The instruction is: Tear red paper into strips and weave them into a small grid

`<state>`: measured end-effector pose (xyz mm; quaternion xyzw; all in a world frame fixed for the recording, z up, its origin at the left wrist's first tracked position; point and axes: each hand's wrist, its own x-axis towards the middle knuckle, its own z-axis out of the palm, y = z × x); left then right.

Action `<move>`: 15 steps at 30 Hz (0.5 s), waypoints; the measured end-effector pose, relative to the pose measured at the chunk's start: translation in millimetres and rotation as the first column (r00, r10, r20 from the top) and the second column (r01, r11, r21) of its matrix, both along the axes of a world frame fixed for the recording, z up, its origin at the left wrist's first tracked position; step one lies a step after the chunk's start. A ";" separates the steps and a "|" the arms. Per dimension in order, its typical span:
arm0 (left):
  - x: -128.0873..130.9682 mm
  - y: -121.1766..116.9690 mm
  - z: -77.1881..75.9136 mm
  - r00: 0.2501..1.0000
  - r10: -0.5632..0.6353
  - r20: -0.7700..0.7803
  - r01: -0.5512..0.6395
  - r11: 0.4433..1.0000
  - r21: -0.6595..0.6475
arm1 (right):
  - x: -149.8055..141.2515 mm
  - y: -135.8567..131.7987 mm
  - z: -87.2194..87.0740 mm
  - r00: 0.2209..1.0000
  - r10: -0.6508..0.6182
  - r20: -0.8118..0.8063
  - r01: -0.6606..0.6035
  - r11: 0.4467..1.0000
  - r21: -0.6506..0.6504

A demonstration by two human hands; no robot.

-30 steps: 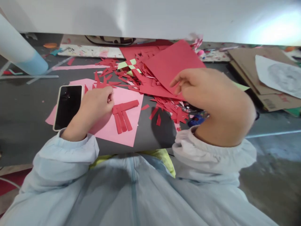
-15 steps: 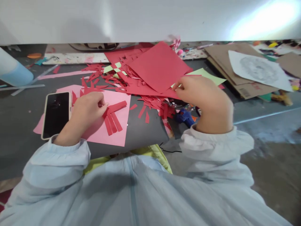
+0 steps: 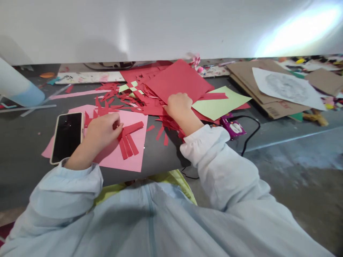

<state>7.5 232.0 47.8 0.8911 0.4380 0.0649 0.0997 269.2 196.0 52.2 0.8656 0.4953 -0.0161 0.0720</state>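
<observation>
My left hand (image 3: pixel 103 130) rests over the pink sheet (image 3: pixel 120 165), thumb and fingers pinched at the end of some cut red paper strips (image 3: pixel 128 142). The strips fan out to the right of the fingertips. Farther right, my right hand (image 3: pixel 180 105) is curled at the front edge of a large red paper sheet (image 3: pixel 183 80). Its fingers point down and are mostly hidden, so what they hold cannot be seen. Beside that hand, a loose red strip (image 3: pixel 215 96) crosses a pale green sheet (image 3: pixel 222 107). Red scraps (image 3: pixel 107 86) lie between and behind the hands.
A phone (image 3: pixel 67 137) lies left of my left hand. A bottle with blue liquid (image 3: pixel 21 89) leans in at far left. Purple box (image 3: pixel 232 126) with a black cable sits at the table edge. Cardboard (image 3: pixel 249 85) and a drawing (image 3: pixel 286 87) lie at right; a white panel (image 3: pixel 160 28) runs behind.
My right hand has moved left, from beside the blue tool to the front of the red sheet. The purple box now shows. My left hand stays put; the view has shifted slightly.
</observation>
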 end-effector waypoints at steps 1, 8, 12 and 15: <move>-0.5 0.1 -0.7 1.000 -0.001 0.004 0.001 1.000 0.001 | 1.6 2.7 -1.5 1.000 -0.005 -0.011 0.005 1.000 -0.021; -1.2 -0.7 -1.6 1.000 -0.013 -0.009 0.013 1.000 -0.004 | 10.9 7.0 -5.6 0.999 -0.003 -0.042 -0.001 0.997 -0.077; -0.7 -1.5 -0.9 1.000 -0.009 -0.010 0.009 1.000 -0.010 | 10.4 2.0 -4.3 1.000 -0.007 -0.006 0.007 1.000 0.000; -1.0 -2.8 -0.4 1.000 -0.023 -0.005 0.023 0.999 -0.022 | 10.3 2.0 -4.2 1.000 -0.020 0.020 0.019 0.998 0.054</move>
